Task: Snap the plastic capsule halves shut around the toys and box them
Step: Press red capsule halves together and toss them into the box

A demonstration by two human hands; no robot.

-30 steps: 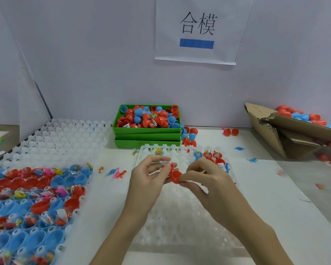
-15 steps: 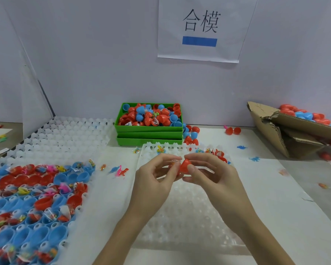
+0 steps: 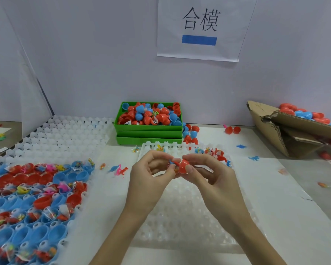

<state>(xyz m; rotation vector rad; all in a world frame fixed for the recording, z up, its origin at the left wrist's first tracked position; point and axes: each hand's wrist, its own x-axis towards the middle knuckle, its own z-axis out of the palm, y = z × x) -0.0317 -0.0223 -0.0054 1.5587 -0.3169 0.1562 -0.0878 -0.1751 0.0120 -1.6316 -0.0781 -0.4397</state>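
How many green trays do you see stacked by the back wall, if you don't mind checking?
3. The top green tray holds red and blue capsule halves; the middle tray and bottom tray sit directly beneath it, only their front edges showing.

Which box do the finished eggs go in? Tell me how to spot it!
I can't tell for sure, but probably this one: look along the back wall to the table's far right, past the green bins. The cardboard box lies tipped there, flaps torn, red and blue capsules showing on top; it is the only brown container.
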